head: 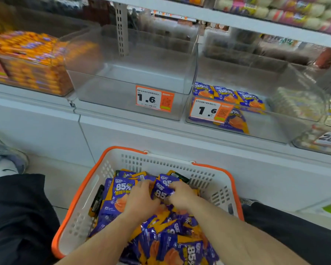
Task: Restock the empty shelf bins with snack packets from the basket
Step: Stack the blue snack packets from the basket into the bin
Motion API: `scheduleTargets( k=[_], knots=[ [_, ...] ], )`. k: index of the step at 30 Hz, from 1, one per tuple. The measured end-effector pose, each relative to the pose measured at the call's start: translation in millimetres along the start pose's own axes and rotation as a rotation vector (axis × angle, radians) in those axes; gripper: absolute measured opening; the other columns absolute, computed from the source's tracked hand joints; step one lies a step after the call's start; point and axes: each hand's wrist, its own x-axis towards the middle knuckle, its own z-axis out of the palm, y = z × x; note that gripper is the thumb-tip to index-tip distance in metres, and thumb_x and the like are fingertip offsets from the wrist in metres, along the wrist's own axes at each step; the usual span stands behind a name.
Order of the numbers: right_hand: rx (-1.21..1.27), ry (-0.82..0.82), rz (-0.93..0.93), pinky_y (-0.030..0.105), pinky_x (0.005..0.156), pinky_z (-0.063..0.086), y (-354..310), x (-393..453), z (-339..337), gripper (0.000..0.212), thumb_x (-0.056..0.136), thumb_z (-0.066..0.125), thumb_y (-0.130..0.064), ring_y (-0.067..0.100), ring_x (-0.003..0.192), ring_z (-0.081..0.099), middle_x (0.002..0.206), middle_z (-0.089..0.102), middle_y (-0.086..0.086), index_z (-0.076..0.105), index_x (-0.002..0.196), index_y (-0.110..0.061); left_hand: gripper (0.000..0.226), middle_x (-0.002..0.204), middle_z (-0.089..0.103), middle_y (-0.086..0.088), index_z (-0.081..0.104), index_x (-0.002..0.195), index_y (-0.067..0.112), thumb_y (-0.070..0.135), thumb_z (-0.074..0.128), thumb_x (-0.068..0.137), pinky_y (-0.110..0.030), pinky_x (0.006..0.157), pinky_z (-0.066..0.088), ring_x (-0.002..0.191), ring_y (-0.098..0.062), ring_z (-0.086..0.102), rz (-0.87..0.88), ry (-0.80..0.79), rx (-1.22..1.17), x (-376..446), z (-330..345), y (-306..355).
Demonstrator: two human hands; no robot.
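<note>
Shelving at twelve o'clock is presenting a clear empty bin [130,73]. Both hands, left hand [139,199] and right hand [182,197], are grasping snack packets [161,190] in the basket [235,188] at six o'clock. Gathering step underway; next move calls for lifting a bundle into that bin.

White shelf [126,119]: row of clear plastic bins directly on it. Leftmost bin [33,73] packed with orange packets. Middle bin [134,73] holds nothing, orange price tag [154,98] reading 1.6 on its front. Next bin right [256,119] carries a few purple-and-orange snack packets [227,94] at its left end, own 1.6 tag [210,110] in front. Far-right bin [317,144] blurred, pale contents. Floor [65,180] below: white basket with orange rim [75,199] stands on it, just beside the shelf base, heaped with the same purple packets
</note>
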Motion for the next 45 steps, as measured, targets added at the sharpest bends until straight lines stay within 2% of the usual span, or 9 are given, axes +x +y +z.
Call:
scheduleTargets(
  k=[6,9,12,19,25,29,31,39,45],
  knots=[
    [0.075,0.059,-0.213,0.034,0.076,0.045,-22.7,-39.6,-121.6,0.024,0.08,0.077,-0.017,0.023,0.089,0.059,0.098,0.064,0.014,0.064,0.098,-0.007,0.027,0.097,0.068,0.013,0.055,0.109,0.034,0.024,0.066,0.087,-0.031,0.076,0.053,0.085,-0.001,0.065,0.172,-0.027,-0.274,16.3,-31.9,51.2],
    [0.166,0.404,-0.245,0.035,0.078,0.05,-30.5,-63.2,-155.7,0.034,0.076,0.078,-0.019,0.02,0.087,0.059,0.096,0.058,-0.001,0.059,0.104,-0.019,0.016,0.086,0.071,0.009,0.061,0.099,0.028,0.017,0.066,0.089,-0.03,0.074,0.054,0.078,-0.004,0.067,0.285,0.053,-0.415,17.0,-44.8,89.8],
    [-0.119,0.926,-0.564,0.035,0.084,0.047,-35.7,-96.0,-174.2,0.04,0.067,0.077,-0.02,0.018,0.098,0.055,0.103,0.054,-0.002,0.062,0.103,-0.015,0.019,0.091,0.074,0.003,0.064,0.097,0.026,0.009,0.067,0.089,-0.034,0.074,0.056,0.081,-0.014,0.07,0.339,0.109,-0.616,11.4,-58.7,131.7],
    [-0.792,0.965,-0.628,0.04,0.081,0.049,-28.1,-128.3,-193.2,0.093,0.053,0.074,-0.046,0.032,0.101,0.057,0.13,0.048,0.012,0.048,0.135,-0.011,0.019,0.091,0.076,-0.004,0.07,0.102,0.012,0.0,0.063,0.09,-0.03,0.071,0.058,0.086,-0.018,0.073,0.45,0.015,-0.933,6.6,-81.8,212.9],
    [-0.932,1.213,-0.687,0.035,0.056,0.049,-15.7,-113.2,-264.6,0.044,0.072,0.061,-0.021,0.033,0.071,0.064,0.096,0.066,0.011,0.068,0.112,-0.003,0.027,0.077,0.07,0.0,0.062,0.084,0.01,0.027,0.046,0.1,-0.034,0.074,0.049,0.073,-0.012,0.063,0.629,0.19,-0.586,32.8,-85.0,256.5],
    [-0.979,1.03,-0.288,0.033,0.06,0.045,-15.2,-111.1,-320.7,0.037,0.083,0.048,-0.022,0.033,0.086,0.064,0.103,0.059,0.007,0.062,0.116,-0.016,0.062,0.141,0.053,-0.002,0.053,0.136,0.021,0.054,0.03,0.089,-0.05,0.113,0.013,0.135,-0.026,0.041,0.849,0.557,0.417,67.7,-71.5,242.8],
    [-0.987,0.856,-0.098,0.031,0.068,0.041,-11.1,-104.3,-340.8,0.031,0.089,0.051,-0.022,0.03,0.101,0.062,0.112,0.058,0.004,0.06,0.118,-0.026,0.069,0.14,0.052,-0.006,0.049,0.14,0.021,0.049,0.052,0.077,-0.056,0.114,0.004,0.131,-0.033,0.044,0.795,0.555,0.606,80.4,-62.1,229.7],
    [-0.923,0.377,0.108,0.027,0.074,0.049,13.7,-60.0,-361.9,0.026,0.092,0.055,-0.025,0.028,0.094,0.063,0.106,0.068,0.009,0.068,0.114,-0.019,0.082,0.104,0.06,-0.009,0.06,0.124,0.015,0.026,0.078,0.045,-0.051,0.109,0.022,0.099,-0.034,0.056,0.786,0.69,0.653,84.6,-45.0,221.6],
    [-0.315,0.035,0.34,0.016,0.043,0.033,14.5,-65.4,-363.1,0.03,0.094,0.049,-0.023,0.012,0.04,0.047,0.048,0.055,-0.002,0.055,0.067,-0.012,0.077,0.103,0.061,-0.01,0.06,0.12,0.014,0.026,0.08,0.047,-0.051,0.11,0.021,0.099,-0.035,0.057,0.801,0.742,0.598,87.0,-40.3,218.9]
  ],
)
